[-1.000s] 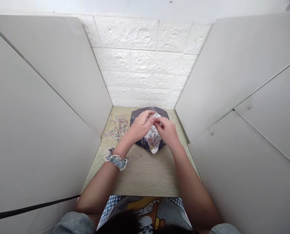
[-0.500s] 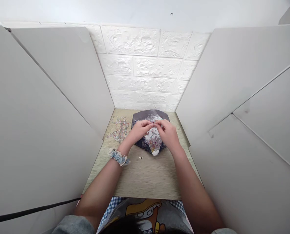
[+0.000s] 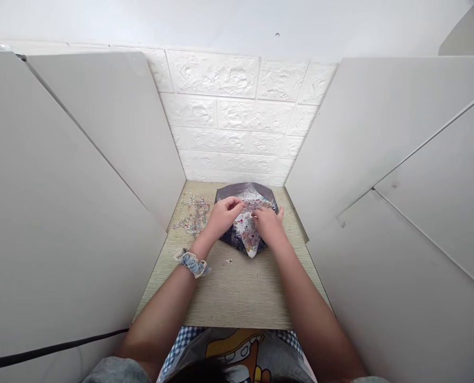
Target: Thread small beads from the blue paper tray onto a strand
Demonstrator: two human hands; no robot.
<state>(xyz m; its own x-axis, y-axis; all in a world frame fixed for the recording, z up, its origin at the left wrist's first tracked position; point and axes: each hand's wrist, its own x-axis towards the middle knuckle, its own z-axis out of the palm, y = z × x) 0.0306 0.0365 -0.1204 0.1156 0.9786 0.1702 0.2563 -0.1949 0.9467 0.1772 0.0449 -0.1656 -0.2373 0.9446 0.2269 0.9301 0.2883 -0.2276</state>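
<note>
The dark pouch [image 3: 237, 242] full of small colourful beads [image 3: 248, 226] lies on the wooden table [image 3: 237, 290], just above the middle of the frame. The left hand [image 3: 221, 217] rests on its left part with fingers curled; what they pinch I cannot tell. The right hand [image 3: 267, 223] lies over the beads, fingers bent down into them. Left of the pouch lies a loose bead string [image 3: 193, 213]. A scrunchie [image 3: 191, 261] sits on the left wrist.
</note>
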